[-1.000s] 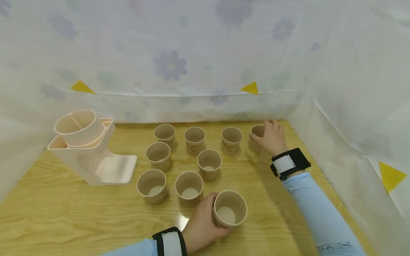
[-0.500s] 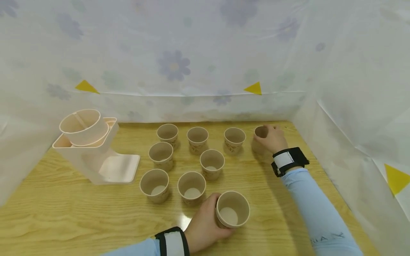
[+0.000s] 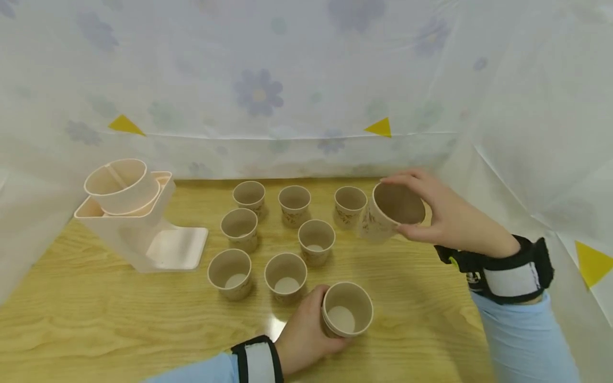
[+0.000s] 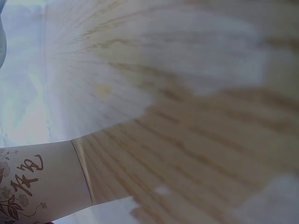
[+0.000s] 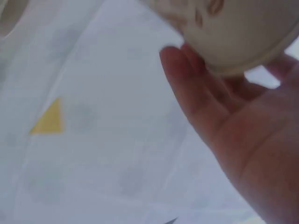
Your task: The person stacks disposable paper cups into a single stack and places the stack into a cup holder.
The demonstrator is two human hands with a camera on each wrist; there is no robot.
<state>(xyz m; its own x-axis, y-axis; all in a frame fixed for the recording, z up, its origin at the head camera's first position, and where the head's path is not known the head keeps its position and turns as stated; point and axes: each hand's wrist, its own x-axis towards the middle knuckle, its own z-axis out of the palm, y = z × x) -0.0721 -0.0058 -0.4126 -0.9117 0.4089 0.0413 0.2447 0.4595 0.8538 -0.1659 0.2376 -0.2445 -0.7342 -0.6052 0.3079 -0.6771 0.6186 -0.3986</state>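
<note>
My left hand [image 3: 306, 335] grips a beige paper cup [image 3: 347, 308] near the front of the table; a second rim line shows just under its lip, as of nested cups. In the left wrist view, a paper cup [image 4: 42, 182] with brown lettering and printed flowers appears at the lower left. My right hand [image 3: 445, 218] holds another paper cup [image 3: 380, 221] by its rim, thumb on the near side and fingers on the far side. That cup is raised and tilted, its mouth toward the palm. The right wrist view shows the same cup [image 5: 243, 32] above the fingers.
Several more paper cups [image 3: 287, 276] stand upright and apart on the wooden table [image 3: 119, 324], left of and behind my left hand. A pale pink plastic stand [image 3: 129, 223] with a round top piece is at the left. Flowered white sheeting [image 3: 191, 80] encloses the back and sides.
My right hand has taken the paper cup at the back right, lifted it and brought it nearer, tilting it. The left hand and its cup stay in place.
</note>
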